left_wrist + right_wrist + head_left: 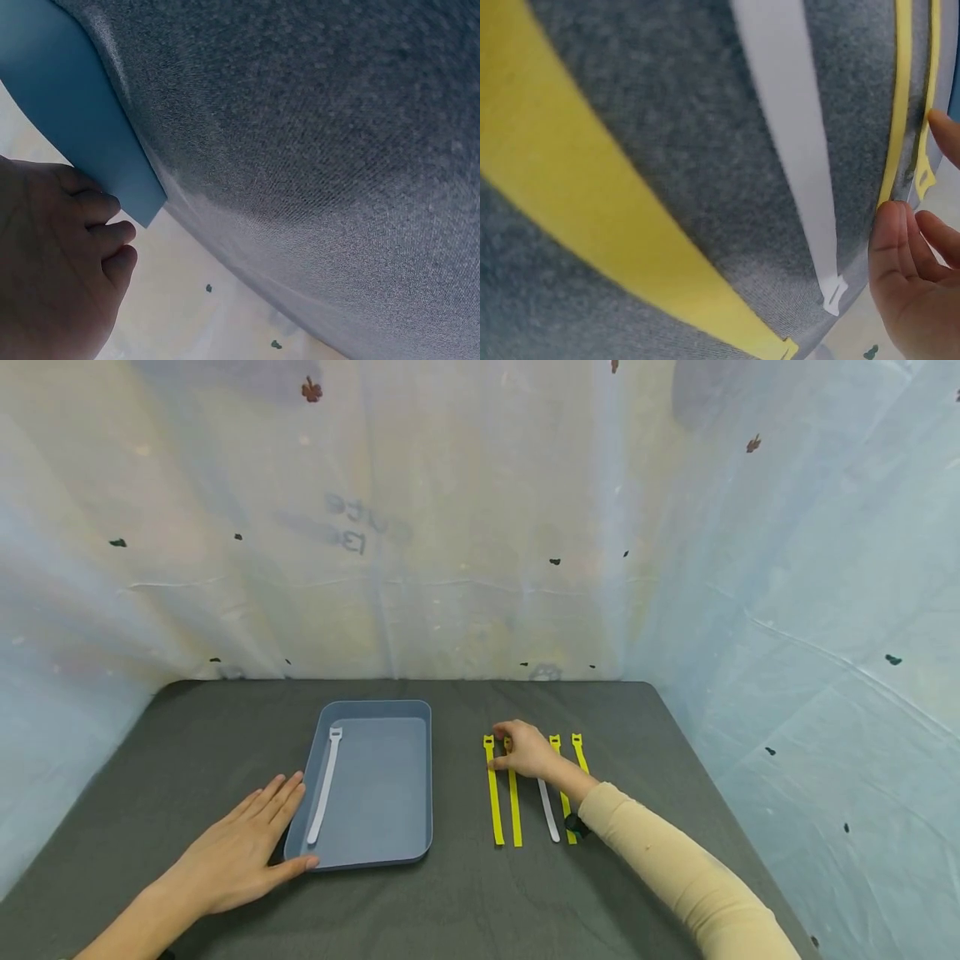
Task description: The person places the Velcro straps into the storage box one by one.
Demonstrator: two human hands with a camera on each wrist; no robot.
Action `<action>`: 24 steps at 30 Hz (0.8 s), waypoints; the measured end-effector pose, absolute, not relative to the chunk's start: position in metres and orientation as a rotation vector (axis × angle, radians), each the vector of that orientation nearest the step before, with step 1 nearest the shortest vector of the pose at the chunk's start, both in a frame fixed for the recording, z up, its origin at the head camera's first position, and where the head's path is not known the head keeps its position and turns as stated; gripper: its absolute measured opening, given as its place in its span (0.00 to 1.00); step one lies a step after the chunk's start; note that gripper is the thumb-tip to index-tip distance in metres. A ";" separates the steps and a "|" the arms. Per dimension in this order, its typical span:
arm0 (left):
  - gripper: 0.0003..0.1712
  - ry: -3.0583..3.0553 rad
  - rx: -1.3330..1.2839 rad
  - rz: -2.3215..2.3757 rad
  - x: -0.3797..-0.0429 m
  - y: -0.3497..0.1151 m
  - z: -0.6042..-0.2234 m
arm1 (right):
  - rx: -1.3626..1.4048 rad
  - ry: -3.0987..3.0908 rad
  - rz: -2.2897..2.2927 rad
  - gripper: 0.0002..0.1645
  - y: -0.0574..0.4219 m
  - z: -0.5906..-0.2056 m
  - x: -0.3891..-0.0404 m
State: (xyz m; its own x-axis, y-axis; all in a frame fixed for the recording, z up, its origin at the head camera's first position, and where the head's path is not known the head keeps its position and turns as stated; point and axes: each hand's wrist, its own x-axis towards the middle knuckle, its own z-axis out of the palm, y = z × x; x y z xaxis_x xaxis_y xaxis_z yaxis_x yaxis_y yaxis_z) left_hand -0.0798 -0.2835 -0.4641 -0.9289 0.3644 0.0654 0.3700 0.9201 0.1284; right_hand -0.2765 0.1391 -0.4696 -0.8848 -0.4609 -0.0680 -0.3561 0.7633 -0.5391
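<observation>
My right hand (525,750) is over the left end of a row of flat cable ties. Its thumb lies by the leftmost yellow tie (494,806), and its fingertips are near the slotted head of the second yellow tie (515,810). A gap shows between thumb and fingers. A white tie (787,127), partly under the hand in the head view, lies third. My left hand (243,847) rests against the blue-grey tray (382,777), fingers straight along its left side and thumb at the near left corner. Inside the tray, toward its left, is another white tie (325,787).
Right of the white tie lie two more yellow ties, one (555,742) partly behind the right wrist and the other (578,750) crossed by the forearm. The dark grey table (465,902) ends at a pale sheet (465,527) hanging behind and at both sides.
</observation>
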 end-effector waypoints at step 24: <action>0.61 -3.039 -0.587 -0.209 -0.080 -0.284 -0.466 | -0.646 2.768 -0.771 0.22 0.136 -0.468 -0.270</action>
